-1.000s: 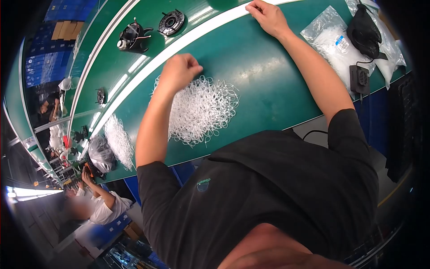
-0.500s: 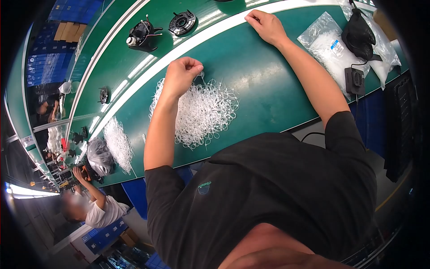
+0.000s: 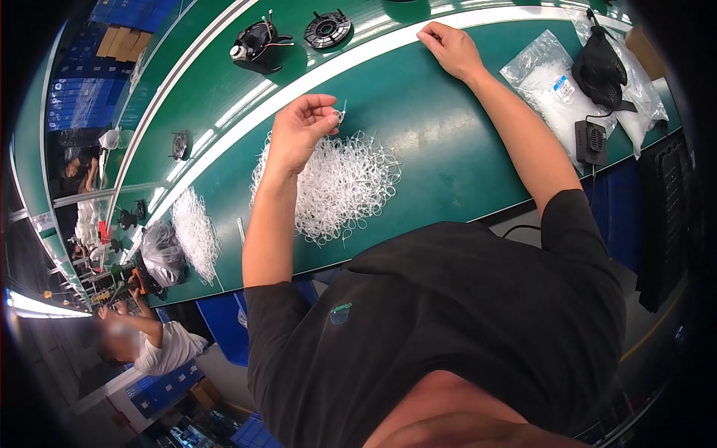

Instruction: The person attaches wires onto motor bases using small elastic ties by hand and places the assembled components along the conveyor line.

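Note:
Thumb and index finger of my left hand (image 3: 297, 136) pinch a small white looped tie (image 3: 340, 115), while the other fingers are loosely curled. That hand is over the upper left edge of a large pile of white looped ties (image 3: 340, 187) on the green table (image 3: 448, 142). My right hand (image 3: 453, 52) rests near the white strip (image 3: 396, 43) at the table's far side. Its fingers are closed together at the tips, and whatever they hold is too small to make out.
Beyond the strip, a black part with wires (image 3: 258, 46) and a round black part (image 3: 328, 29) lie on a green surface. Clear bags of white ties (image 3: 549, 89) and a black device (image 3: 591, 142) are at right. Farther left are a second pile (image 3: 196, 235) and a co-worker (image 3: 168, 347).
A white tie now shows in my left hand, whose fingers have opened slightly around the pinch. The black parts beyond the strip have shifted right. The co-worker's arms have moved.

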Tool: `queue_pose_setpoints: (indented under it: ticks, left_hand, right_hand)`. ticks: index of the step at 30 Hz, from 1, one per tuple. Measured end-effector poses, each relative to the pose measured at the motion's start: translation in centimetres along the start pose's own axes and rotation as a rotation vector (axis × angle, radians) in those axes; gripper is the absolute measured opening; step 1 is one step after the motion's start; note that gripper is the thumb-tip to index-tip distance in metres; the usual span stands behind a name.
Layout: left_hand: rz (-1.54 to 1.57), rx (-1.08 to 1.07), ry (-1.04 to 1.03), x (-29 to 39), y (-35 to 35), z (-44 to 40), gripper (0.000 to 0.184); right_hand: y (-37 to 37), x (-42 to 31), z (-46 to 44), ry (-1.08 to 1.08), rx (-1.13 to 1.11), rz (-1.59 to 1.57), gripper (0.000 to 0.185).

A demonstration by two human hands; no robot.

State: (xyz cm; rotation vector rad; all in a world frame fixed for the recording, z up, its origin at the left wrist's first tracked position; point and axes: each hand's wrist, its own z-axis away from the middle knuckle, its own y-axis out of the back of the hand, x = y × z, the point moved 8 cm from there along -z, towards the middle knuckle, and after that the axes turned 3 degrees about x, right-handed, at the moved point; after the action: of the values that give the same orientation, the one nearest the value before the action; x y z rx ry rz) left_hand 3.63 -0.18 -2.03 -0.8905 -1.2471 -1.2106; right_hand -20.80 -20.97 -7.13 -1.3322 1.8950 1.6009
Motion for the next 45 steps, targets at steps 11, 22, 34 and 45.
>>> queue_pose_setpoints:
  ticks: [11, 22, 34, 45]
  left_hand:
    - [-0.115, 0.069, -0.015, -0.7, 1.8, 2.7, 0.01]
    - [0.161, 0.104, -0.136, 0.5, 6.9, -2.4, 0.011]
    - [-0.001, 0.46, 0.096, -2.7, 18.6, -23.2, 0.05]
    - [0.042, 0.314, 0.008, 0.9, 11.3, -19.7, 0.029]
  right_hand:
    - [-0.2, -0.5, 0.2, 0.103, 0.053, 0.053, 0.026]
    - [-0.1, -0.7, 0.2, 0.038, -0.005, 0.082, 0.027]
    - [0.9, -2.0, 0.0, 0.047, 0.033, -0.014, 0.026]
    - [0.6, -2.0, 0.1, 0.029, -0.06, -0.074, 0.031]
